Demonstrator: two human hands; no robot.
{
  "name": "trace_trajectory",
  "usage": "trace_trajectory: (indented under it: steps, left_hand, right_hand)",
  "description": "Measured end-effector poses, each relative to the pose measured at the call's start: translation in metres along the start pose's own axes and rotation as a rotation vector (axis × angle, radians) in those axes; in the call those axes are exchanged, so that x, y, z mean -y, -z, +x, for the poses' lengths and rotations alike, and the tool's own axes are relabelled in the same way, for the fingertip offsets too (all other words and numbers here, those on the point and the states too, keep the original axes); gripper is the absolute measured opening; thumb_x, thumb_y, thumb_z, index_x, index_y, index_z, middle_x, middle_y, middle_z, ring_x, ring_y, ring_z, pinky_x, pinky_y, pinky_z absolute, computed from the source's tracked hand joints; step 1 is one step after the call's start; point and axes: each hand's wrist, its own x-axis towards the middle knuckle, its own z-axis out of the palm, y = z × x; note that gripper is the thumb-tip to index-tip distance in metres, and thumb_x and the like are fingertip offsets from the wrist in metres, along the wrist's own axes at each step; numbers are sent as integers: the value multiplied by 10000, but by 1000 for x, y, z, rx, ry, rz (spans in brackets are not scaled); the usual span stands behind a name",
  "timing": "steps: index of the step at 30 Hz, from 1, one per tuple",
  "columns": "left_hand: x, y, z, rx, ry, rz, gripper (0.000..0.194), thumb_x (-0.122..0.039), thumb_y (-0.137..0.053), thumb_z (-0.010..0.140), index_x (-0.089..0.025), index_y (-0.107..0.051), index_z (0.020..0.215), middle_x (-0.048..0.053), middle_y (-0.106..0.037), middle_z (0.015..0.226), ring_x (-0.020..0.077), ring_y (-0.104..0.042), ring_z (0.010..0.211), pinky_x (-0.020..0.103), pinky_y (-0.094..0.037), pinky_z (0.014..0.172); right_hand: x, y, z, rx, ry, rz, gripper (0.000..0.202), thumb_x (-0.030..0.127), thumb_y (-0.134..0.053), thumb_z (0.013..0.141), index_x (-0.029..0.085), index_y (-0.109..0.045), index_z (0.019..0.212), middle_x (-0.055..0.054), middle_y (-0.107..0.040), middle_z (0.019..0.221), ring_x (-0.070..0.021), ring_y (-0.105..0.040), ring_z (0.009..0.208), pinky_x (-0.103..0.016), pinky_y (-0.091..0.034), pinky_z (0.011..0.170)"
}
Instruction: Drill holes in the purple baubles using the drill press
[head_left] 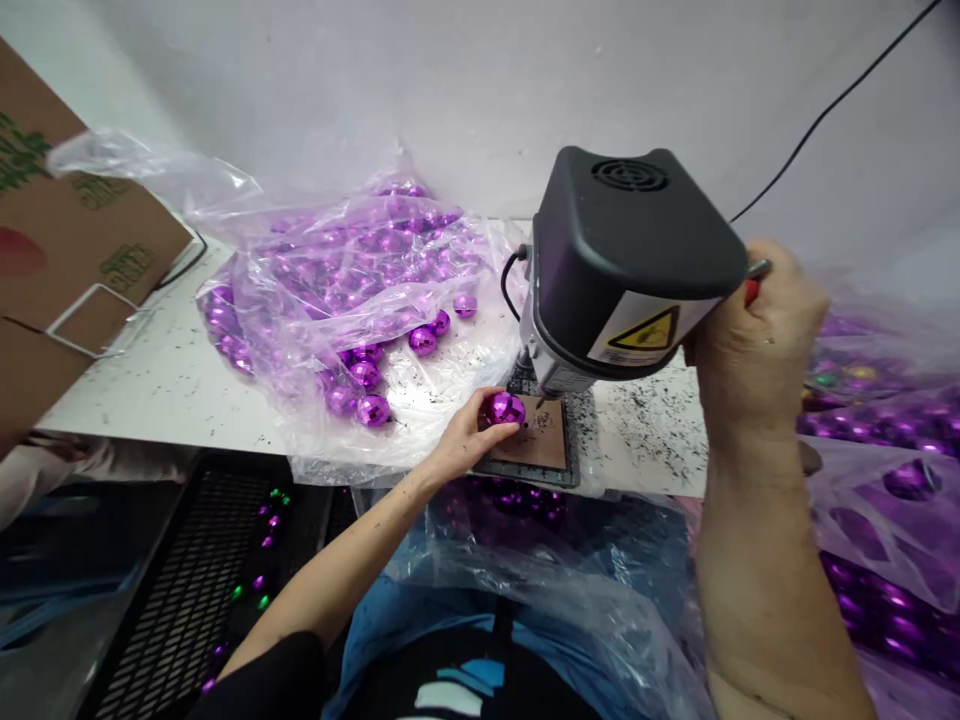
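Note:
A shiny purple faceted ball (505, 409) is between the thumb and fingers of my left hand (466, 437), over a brown board (551, 440) on the base of a bench drill press (637, 230). The drill bit (540, 402) points down just right of the ball, apart from it. My right hand (776, 300) is wrapped around the drill press's feed handle (759, 268), which has a red part by my fingers. Dark shavings lie on the board and around the base.
Many purple balls (365, 374) spill from a clear plastic bag (330, 260) at the left of the white table (157, 390). A cardboard box (67, 240) stands at far left, above a black crate (187, 560). More bagged purple balls (885, 600) are at right.

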Motion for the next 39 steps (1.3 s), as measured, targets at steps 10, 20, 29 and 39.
trace_trajectory:
  steps: [10, 20, 29, 39]
  left_hand:
    - [11, -25, 6, -64, -175, 477, 481, -341, -786, 794, -214, -592, 1215, 73, -659, 1186, 260, -608, 1107, 437, -452, 996]
    - [20, -53, 6, -201, -294, 633, 475, -296, -775, 807, -208, -561, 1222, 74, -630, 1132, 263, -565, 1102, 428, -414, 1004]
    - [21, -56, 5, -186, -338, 755, 383, -336, -637, 914, -188, -483, 1232, 91, -611, 1141, 263, -552, 1122, 512, -303, 1125]
    - [26, -56, 4, -197, -352, 774, 392, -356, -628, 913, -183, -469, 1227, 99, -595, 1121, 267, -543, 1114, 490, -347, 1092]
  right_hand:
    - [0, -5, 0, -48, 47, 8, 498, 591, -503, 896, 111, -451, 775, 50, -335, 585, 24, -331, 472, -133, -255, 466]
    - [-1, -3, 3, -39, 71, 30, 468, 548, -583, 869, 106, -478, 753, 34, -329, 604, 20, -309, 511, -132, -237, 453]
    - [-2, -1, -38, -254, 308, -129, 383, 414, -492, 958, 89, -519, 757, 27, -400, 607, 30, -388, 537, -147, -294, 568]
    - [-48, -8, -92, -281, 608, -32, 96, 205, -551, 879, 120, -535, 922, -8, -558, 802, -30, -529, 634, -182, -449, 568]
